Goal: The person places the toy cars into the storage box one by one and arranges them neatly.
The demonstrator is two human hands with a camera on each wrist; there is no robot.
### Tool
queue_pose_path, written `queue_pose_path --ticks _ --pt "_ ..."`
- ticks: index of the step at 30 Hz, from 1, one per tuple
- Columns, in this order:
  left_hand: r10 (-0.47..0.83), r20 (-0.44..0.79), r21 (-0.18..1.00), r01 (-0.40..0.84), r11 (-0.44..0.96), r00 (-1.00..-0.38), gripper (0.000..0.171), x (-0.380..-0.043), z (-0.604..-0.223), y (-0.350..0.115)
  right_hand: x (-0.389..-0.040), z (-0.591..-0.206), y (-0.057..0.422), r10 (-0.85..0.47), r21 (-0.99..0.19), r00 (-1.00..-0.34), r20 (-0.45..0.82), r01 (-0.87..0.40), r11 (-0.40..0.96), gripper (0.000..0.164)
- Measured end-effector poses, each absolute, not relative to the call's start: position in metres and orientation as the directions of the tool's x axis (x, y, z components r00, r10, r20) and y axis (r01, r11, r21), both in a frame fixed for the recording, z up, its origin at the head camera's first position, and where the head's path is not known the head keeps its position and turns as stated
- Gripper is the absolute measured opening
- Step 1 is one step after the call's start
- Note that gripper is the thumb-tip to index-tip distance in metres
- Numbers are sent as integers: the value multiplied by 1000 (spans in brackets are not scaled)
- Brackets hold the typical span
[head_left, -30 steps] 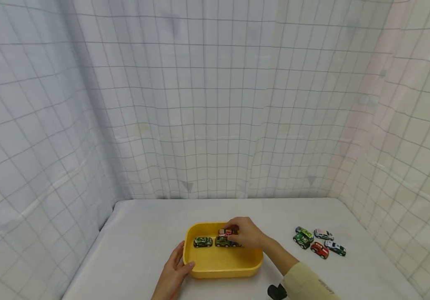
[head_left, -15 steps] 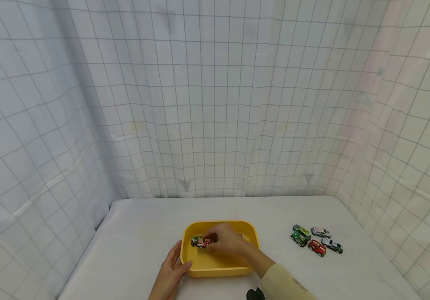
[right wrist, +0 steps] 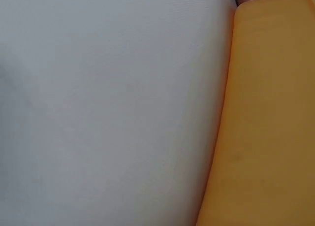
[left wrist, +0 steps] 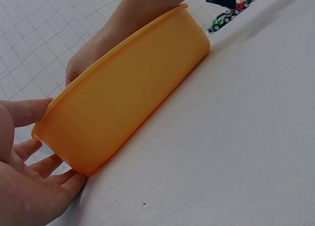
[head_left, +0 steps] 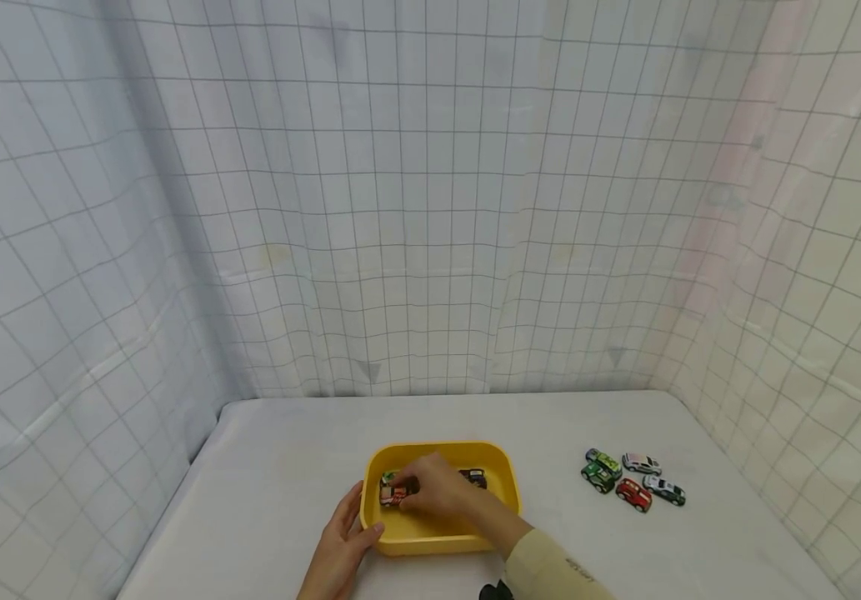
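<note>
A yellow plastic tray (head_left: pixel 438 547) stands on the white-covered table. My left hand (head_left: pixel 342 537) grips its left end, thumb at the rim and fingers against the outer wall, as the left wrist view also shows. Inside the tray, my right hand (head_left: pixel 441 490) pinches a red and orange toy car (head_left: pixel 391 496) near the left wall. A green toy car (head_left: pixel 387 477) shows just behind it, mostly covered. Another dark toy car (head_left: pixel 475 477) sits by the tray's back right, partly hidden by the right hand. In the right wrist view only the tray's outer wall (right wrist: pixel 266 98) and a few fingertips appear.
To the right of the tray lies a loose group of toy cars: a yellow-green one (head_left: pixel 604 462), a green one (head_left: pixel 598 477), a red one (head_left: pixel 633 495) and two whitish ones. Gridded white curtains (head_left: pixel 430 250) enclose the table's back and sides.
My right hand has carried the red and orange car from the tray's back right to its left end, then slightly toward the front. My left hand keeps its hold on the tray.
</note>
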State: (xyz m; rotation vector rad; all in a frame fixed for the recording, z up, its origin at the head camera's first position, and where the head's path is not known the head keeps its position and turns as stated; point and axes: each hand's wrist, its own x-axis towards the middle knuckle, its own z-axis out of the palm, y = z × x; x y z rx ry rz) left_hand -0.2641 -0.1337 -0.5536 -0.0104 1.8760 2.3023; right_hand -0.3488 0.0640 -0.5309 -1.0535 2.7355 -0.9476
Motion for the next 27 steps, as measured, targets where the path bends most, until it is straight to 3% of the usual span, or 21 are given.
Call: queue_pose_path --ticks 7,14,27 --pt "137 -126 971 -151 -187 -983 87 -265 -552 -134 -347 -533 61 -641 -548 -749 164 -610 572 26" --pt "130 -130 971 -153 -181 -983 87 -265 -551 -134 -346 -533 56 -675 -457 -721 156 -659 598 27" --pt "128 -126 969 -149 -197 -984 87 -262 -552 -132 -347 -535 60 -656 -468 -735 169 -646 604 28"
